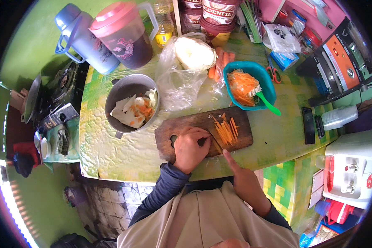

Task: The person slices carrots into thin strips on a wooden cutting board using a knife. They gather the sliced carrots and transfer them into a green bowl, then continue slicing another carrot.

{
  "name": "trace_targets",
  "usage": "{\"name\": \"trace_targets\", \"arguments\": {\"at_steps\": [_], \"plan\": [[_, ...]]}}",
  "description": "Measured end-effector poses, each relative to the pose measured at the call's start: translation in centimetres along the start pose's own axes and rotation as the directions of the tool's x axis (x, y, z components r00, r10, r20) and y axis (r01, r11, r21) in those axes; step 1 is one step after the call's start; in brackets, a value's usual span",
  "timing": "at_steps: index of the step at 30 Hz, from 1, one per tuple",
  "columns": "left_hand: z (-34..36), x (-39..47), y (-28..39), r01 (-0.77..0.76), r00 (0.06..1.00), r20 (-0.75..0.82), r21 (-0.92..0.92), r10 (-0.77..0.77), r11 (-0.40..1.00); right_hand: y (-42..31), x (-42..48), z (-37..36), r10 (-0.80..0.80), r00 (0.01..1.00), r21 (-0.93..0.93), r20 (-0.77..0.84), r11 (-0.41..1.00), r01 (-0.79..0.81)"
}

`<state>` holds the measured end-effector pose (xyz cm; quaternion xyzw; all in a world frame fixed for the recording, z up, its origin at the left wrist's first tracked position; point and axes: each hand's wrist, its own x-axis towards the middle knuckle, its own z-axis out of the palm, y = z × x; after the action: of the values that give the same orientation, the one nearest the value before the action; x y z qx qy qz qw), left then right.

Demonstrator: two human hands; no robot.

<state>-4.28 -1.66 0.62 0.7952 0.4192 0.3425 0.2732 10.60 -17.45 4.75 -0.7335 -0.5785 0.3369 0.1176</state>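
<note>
My left hand (192, 148) rests on the left part of a dark wooden cutting board (201, 121), its fingertips bent down by the blade; whatever lies under them is hidden. In my right hand (243, 179) is a knife (216, 143), index finger stretched along it, the blade beside my left fingertips. Thin carrot strips (226, 130) lie on the board just right of the blade. Behind the board at right, a teal bowl (269, 90) holds shredded carrot (243, 85) and a green-handled utensil (268, 104). A grey pot (111, 102) at left contains white and orange vegetable pieces (133, 110).
Behind the board are a plastic bag (183, 90), a cut cabbage (193, 54) and whole carrots (218, 66). Scissors (273, 73) lie beyond the bowl. A pitcher (127, 37) and a blue flask (91, 40) stand at back left. A phone (308, 125) and stacked plastic cups (341, 117) are at right.
</note>
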Motion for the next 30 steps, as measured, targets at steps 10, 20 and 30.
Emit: {"name": "trace_targets", "arguments": {"at_steps": [10,20,30], "plan": [[0.0,0.1,-0.6,0.041,0.998,0.055,-0.085,-0.036,0.996,0.1,1.3,-0.2,-0.042,0.998,0.151,-0.042,0.987,0.048],[0.1,0.0,-0.9,0.033,0.998,0.054,-0.073,-0.029,0.997,-1.0,1.1,-0.9,0.011,0.999,0.031,0.048,0.999,-0.012],[0.0,-0.1,-0.6,0.06,0.996,0.062,-0.049,-0.057,0.997,-1.3,3.9,0.6,-0.007,0.999,0.067,0.037,0.998,0.005]]}}
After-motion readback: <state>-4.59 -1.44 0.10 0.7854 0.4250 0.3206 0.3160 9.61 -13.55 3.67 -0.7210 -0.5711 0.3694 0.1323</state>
